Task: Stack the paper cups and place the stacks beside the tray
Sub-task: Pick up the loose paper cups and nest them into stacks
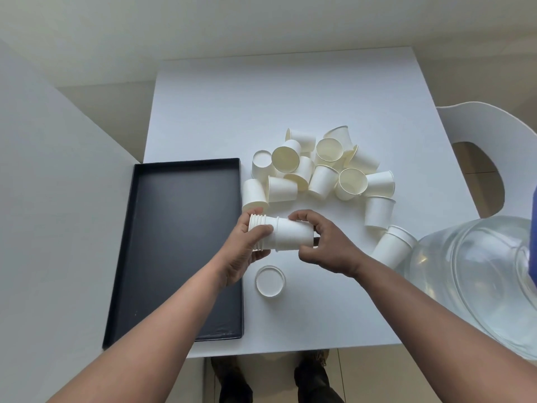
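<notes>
White table [203, 106], hands (both curled) gripping sideways cup stack [286, 235]

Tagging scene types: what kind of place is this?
Probably a plain indoor room, home or office: a white table against bare walls, a white chair alongside, tiled floor below. Paper cups suggest a staged sorting setup.

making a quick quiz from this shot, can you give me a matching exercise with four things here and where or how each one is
Things:
1. tray
2. stack of cups
3. upside-down cup
4. pile of loose cups

States:
A. held sideways in both hands
B. heaped at the table's middle
C. black, at the table's left edge
D. standing alone just right of the tray, nearest the person

Pairs: 1-C, 2-A, 3-D, 4-B
</notes>
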